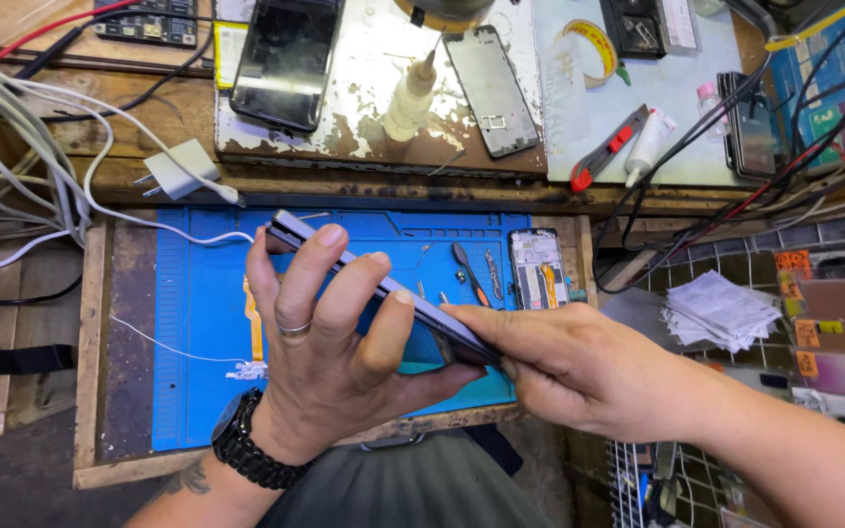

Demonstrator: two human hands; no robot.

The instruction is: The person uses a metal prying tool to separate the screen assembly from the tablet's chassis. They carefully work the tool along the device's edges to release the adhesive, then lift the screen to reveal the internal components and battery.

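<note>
Dark phone [383, 288] held edge-up above blue mat [207, 323], long axis running upper-left to lower-right; left hand [330, 342] grips its middle, right hand [579, 367] pinches lower-right end.

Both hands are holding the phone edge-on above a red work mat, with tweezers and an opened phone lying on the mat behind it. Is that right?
Not quite: the mat is blue, not red, as the head view shows. The rest holds: the left hand and right hand hold the phone edge-on, with tweezers and the opened phone behind.

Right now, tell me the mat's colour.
Blue; the mat shows best in the head view.
</note>
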